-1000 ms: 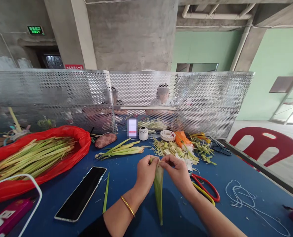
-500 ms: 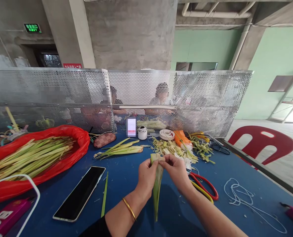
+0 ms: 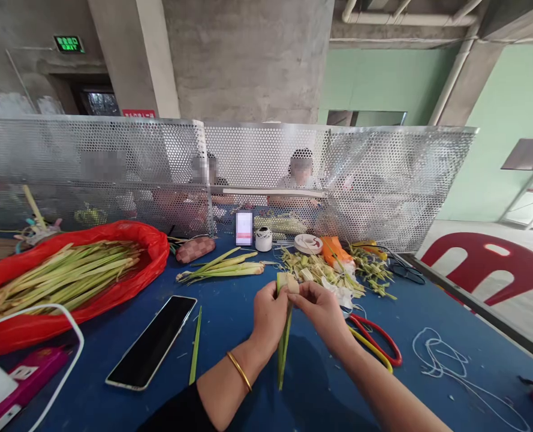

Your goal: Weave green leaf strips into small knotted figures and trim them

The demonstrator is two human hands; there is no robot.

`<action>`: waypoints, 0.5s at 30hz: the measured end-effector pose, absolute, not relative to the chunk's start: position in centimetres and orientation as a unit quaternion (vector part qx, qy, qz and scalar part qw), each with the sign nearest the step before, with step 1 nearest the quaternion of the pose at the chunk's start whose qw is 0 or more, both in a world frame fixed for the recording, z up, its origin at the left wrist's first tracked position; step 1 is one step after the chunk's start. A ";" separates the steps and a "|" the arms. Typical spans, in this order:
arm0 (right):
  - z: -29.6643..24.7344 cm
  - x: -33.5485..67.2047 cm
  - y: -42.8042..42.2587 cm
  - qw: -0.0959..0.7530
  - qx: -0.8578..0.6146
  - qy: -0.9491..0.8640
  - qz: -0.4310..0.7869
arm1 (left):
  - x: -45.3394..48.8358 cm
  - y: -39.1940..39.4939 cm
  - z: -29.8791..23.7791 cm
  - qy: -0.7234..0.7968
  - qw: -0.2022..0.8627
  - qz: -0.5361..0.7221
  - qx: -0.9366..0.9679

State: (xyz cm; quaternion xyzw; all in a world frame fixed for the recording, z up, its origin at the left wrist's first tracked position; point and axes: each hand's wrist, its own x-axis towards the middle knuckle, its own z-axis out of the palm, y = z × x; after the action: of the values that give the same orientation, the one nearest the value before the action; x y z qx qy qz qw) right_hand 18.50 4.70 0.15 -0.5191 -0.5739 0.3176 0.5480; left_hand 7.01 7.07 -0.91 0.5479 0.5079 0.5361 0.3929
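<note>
A pale green plant leaf (image 3: 285, 348) hangs from my fingers above the blue table, its wide end folded at the top and its narrow end pointing down toward me. My left hand (image 3: 268, 315) pinches it at the fold with the thumb on top. From the other side, my right hand (image 3: 318, 303) grips the folded edge between thumb and fingertips. Just beyond my hands lie a small bundle of leaves (image 3: 223, 268) and a heap of trimmed scraps (image 3: 320, 270). Scissors with red and yellow handles (image 3: 378, 342) rest beside my right wrist.
At left are a red bag (image 3: 156, 255) of long leaves, a phone (image 3: 151, 345) and a purple power strip (image 3: 26, 384). Tangled white string (image 3: 441, 360) lies at right. A perforated metal screen (image 3: 261, 144) crosses the back, with people behind it. A tape roll (image 3: 308, 243) stands near the scraps.
The view has shifted slightly left, so things appear further right. The leaf's folded top has turned somewhat between my fingers, and its hanging part looks narrower. Both hands keep hold.
</note>
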 end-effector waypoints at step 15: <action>-0.6 18.2 4.2 0.509 -0.566 -0.625 0.170 | 7.0 7.2 -1.5 0.517 0.374 0.531 0.558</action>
State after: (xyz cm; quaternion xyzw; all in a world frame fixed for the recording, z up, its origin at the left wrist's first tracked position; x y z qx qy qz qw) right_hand 18.18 4.17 -0.62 -0.5663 -0.6251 0.1704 0.5094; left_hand 7.02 7.25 -1.47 0.5581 0.5170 0.5306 0.3738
